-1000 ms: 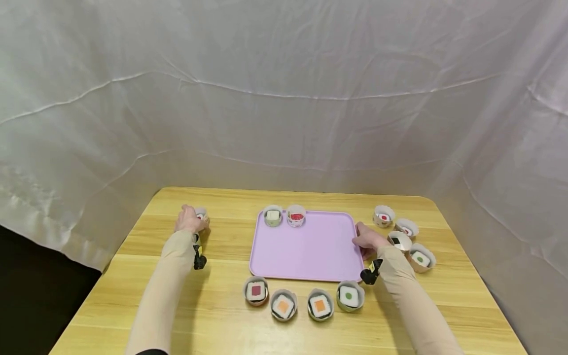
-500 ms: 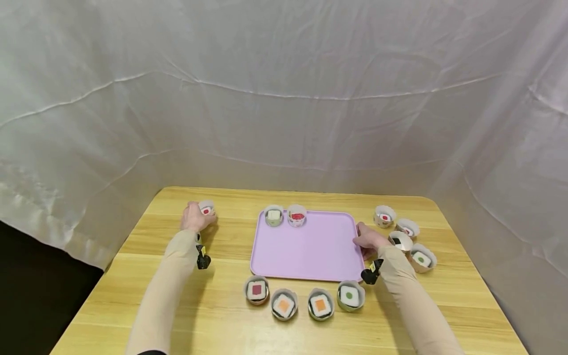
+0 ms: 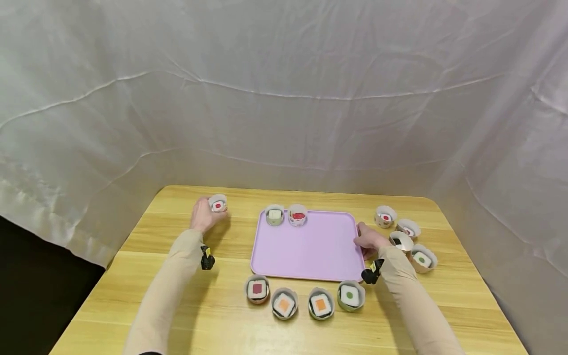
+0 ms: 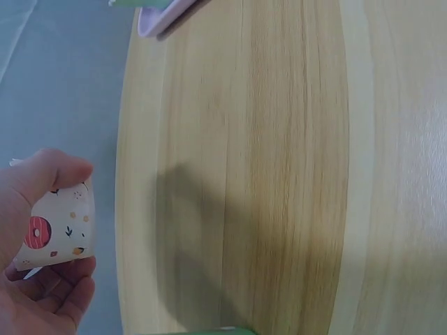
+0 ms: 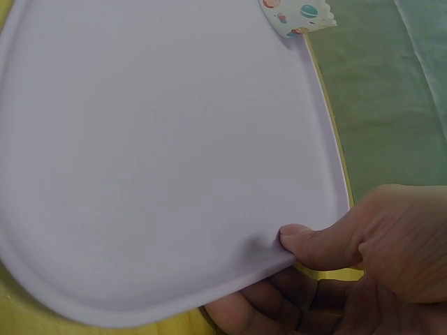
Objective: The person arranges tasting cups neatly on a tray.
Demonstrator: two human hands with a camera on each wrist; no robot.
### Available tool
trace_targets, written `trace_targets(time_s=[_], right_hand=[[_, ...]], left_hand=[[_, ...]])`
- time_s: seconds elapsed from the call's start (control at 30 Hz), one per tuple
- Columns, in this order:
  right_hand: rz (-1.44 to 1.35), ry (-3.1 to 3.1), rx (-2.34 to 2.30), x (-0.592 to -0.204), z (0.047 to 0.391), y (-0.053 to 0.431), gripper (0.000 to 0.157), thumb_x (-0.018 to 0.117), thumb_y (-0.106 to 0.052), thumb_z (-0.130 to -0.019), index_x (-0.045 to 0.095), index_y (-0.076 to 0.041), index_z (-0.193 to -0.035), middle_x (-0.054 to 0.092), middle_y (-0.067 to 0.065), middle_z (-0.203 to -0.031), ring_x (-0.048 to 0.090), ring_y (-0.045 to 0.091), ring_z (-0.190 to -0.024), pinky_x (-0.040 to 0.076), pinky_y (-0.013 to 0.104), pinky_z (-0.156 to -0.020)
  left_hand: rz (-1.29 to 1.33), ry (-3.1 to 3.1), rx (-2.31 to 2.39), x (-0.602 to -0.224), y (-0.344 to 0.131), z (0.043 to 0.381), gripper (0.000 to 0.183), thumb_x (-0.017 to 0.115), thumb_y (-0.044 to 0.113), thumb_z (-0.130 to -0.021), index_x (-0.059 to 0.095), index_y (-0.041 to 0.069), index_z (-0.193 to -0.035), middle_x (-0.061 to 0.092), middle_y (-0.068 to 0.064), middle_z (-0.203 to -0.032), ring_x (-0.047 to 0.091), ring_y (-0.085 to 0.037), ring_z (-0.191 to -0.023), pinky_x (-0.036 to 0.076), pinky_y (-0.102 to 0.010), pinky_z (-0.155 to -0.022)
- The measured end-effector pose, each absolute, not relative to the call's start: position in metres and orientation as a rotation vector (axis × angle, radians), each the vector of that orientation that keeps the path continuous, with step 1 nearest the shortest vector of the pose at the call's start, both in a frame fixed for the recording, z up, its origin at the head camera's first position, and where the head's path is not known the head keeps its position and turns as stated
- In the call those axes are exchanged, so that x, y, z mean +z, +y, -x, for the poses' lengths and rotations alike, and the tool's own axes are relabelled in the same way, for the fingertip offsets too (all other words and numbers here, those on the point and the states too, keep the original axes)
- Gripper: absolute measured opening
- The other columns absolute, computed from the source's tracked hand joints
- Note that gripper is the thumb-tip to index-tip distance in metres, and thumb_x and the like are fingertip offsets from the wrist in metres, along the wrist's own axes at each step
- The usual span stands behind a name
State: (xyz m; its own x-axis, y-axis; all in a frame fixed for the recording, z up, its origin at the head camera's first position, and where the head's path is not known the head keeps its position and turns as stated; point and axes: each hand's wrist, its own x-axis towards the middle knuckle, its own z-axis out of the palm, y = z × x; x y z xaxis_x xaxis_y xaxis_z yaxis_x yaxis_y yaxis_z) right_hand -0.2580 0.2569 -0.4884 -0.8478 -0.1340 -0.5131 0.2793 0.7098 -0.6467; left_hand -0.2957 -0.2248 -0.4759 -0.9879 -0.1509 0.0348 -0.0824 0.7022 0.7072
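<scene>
The left hand (image 3: 205, 217) grasps a paper cup (image 3: 218, 204) above the surface (image 3: 222, 310), left of the purple tray (image 3: 306, 246); the right hand (image 3: 370, 239) pinches this tray's edge. The step seems carrying; the next move probably calls for level lowering.

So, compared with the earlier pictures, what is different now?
The left hand has carried the donut-print paper cup, with its red-centred sushi piece, rightward toward the lilac tray and slightly up in the head view. The right hand still grips the tray's right edge; the tray and other paper cups stayed put.
</scene>
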Motion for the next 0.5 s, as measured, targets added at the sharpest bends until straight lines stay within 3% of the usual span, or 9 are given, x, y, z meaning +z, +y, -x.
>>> trace_targets(time_s=[0.5], right_hand=[[-0.102,2.407,-0.961,-0.489,0.260,0.258,0.033,0.049,-0.005,-0.099,0.030,0.004,-0.125,0.050,0.014,-0.082,0.053,0.016,-0.053,0.053,0.024,-0.047]], left_hand=[[-0.011,-2.800,-1.116,-0.467,-0.195,0.294,0.069,0.079,0.020,-0.082,0.047,-0.010,-0.134,0.059,-0.028,-0.120,0.058,-0.040,-0.109,0.053,-0.052,-0.097]])
